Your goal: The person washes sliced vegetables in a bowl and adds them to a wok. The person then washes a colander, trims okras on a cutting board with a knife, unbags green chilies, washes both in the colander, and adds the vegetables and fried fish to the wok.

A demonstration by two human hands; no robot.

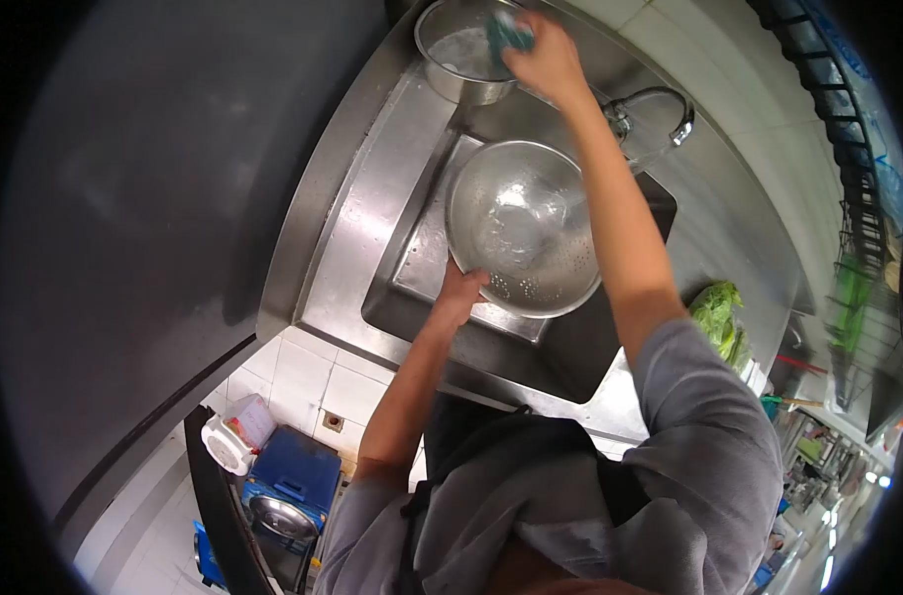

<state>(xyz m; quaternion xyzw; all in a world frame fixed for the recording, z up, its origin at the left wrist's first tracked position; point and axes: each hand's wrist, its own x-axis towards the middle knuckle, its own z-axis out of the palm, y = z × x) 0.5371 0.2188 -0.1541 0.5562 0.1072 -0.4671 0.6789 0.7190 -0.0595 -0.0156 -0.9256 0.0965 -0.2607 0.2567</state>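
Note:
A round metal colander (546, 233) with rows of small holes is tilted over the sink (580, 367). My left hand (461, 290) grips its lower left rim, the thumb over the edge. Up at the top, my right hand (549, 55) is closed on a green scrubbing pad (507, 36), blurred by motion. The pad is over the right side of a metal pot (471, 87), which has whitish, sudsy liquid inside. My right forearm passes over the colander's right edge.
A curved faucet (670, 109) stands at the sink's back, right of my right forearm. Leafy greens (719, 322) lie on the counter at the right. A wire rack (836, 109) is at the upper right. A blue box (295, 471) sits at the lower left.

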